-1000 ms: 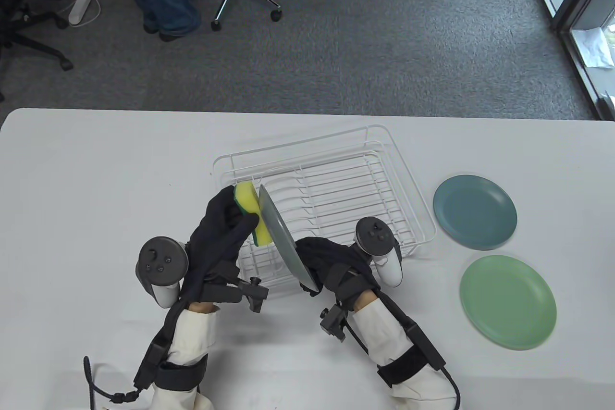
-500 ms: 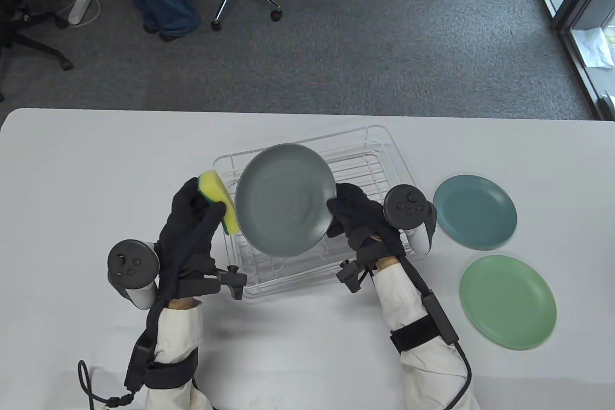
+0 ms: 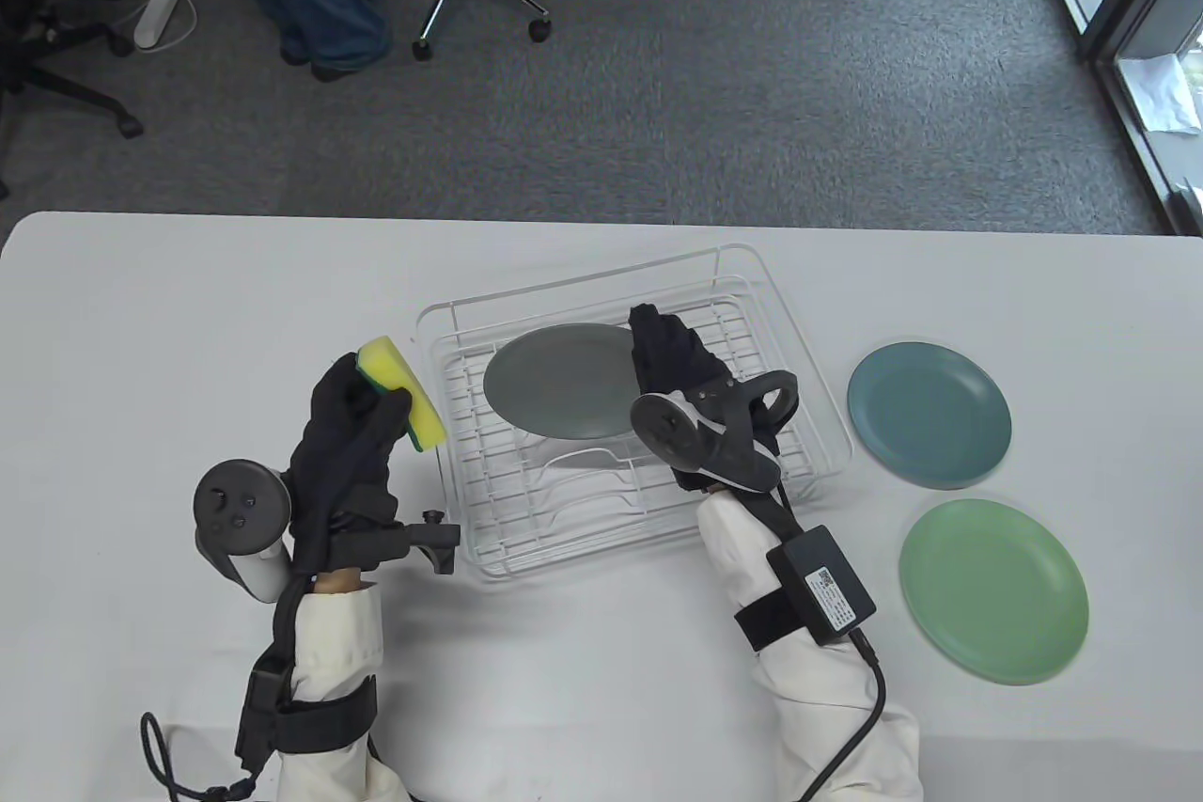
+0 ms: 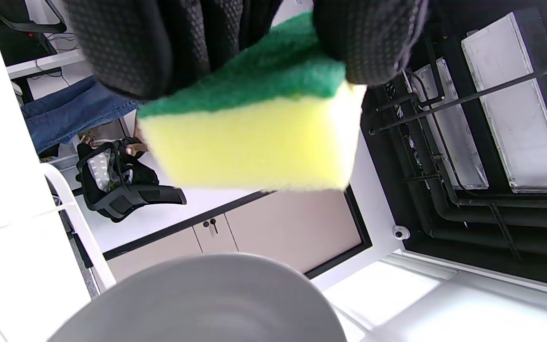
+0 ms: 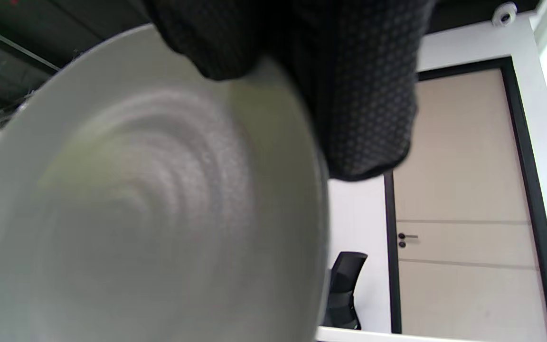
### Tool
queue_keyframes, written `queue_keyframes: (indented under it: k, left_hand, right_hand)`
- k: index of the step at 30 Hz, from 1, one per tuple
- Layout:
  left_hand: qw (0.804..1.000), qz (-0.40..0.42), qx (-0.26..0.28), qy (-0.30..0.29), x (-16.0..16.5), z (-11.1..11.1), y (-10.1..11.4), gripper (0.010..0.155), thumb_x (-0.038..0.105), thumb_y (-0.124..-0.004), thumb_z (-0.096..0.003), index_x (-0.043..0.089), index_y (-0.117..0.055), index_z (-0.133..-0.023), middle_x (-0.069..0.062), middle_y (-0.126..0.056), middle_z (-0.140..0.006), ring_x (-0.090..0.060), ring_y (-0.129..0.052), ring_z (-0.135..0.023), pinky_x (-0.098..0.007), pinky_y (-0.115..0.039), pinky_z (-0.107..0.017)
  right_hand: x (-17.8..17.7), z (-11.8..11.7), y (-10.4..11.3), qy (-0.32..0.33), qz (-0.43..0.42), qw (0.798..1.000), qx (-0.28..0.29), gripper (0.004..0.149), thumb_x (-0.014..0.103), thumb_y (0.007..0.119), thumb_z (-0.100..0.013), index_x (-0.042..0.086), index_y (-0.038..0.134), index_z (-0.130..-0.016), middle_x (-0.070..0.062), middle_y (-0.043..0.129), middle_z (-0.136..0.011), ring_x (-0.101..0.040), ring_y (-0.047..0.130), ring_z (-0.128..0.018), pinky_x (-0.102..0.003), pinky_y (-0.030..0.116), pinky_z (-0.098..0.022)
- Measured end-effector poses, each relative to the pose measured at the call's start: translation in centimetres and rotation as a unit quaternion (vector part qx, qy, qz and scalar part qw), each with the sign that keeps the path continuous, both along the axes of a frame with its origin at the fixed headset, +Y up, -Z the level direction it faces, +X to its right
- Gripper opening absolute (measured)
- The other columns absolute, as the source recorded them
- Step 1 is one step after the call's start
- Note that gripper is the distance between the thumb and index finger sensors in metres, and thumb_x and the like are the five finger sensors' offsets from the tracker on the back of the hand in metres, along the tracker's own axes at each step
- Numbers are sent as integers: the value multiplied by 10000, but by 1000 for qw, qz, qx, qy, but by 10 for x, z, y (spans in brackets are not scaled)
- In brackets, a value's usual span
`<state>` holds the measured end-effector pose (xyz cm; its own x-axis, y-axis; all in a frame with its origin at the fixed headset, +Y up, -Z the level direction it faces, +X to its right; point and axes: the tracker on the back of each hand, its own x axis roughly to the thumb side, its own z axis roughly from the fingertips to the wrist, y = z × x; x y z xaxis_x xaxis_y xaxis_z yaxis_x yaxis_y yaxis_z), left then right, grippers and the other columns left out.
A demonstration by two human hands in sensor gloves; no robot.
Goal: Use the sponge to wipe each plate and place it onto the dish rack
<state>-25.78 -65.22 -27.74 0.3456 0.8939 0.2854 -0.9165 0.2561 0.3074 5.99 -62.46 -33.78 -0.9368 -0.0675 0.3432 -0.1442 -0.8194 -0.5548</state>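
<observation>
The right hand [image 3: 672, 360] keeps its grip on the right rim of the grey plate [image 3: 554, 379], which half a second ago was held up facing the camera and now sits low inside the dish rack [image 3: 808, 407] near the middle of the desk [image 3: 188, 322]. The left hand [image 3: 348, 435] has drawn back just left of the rack, its grip still pinching the sponge [image 3: 404, 388]. Judging by this, the first plate is nearly placed, while the blue plate [image 3: 929, 414] and green plate [image 3: 993, 590] wait unwiped near the desk's right edge.

The rack [image 3: 794, 313] is thin white coated wire — smooth. The grey plate [image 3: 559, 379] looks matt, faintly ringed. The sponge [image 4: 254, 142] is soft yellow foam under rough green scourer; gloves [image 4: 121, 42] are black dotted cloth.
</observation>
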Motion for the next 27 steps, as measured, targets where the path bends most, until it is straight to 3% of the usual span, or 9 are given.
queue_keyframes:
  k: [19,24,27]
  left_hand:
    - [1000,-11,-4,-28,15,-2,-1,756,437,-795,-518,-36,-602,-1075,-248,-844,-960,-402,-953,-759,-422,-875,-529]
    - [999,-11,-3,-33,17,-2,-1,758,437,-795,-517,-37,-602,-1076,-249,-846,-960,-403,-955,-757,-423,-876,-528]
    - [999,-11,-3,-36,18,-2,-1,755,436,-795,-518,-36,-603,-1075,-249,-845,-960,-405,-954,-757,-423,-875,-528]
  right_hand:
    - [-28,-11,-25,25,33,996,-82,406,242,802,-508,189,767,-909,-93,941,-820,-280,1014,-687,-378,924,-509]
    - [-30,-13,-26,28,19,994,-104,409,238,796,-515,168,762,-916,-113,932,-825,-299,1000,-694,-403,904,-511]
    - [-24,-14,-25,8,-5,989,-151,451,249,752,-554,108,701,-979,-166,882,-880,-359,934,-750,-483,830,-553]
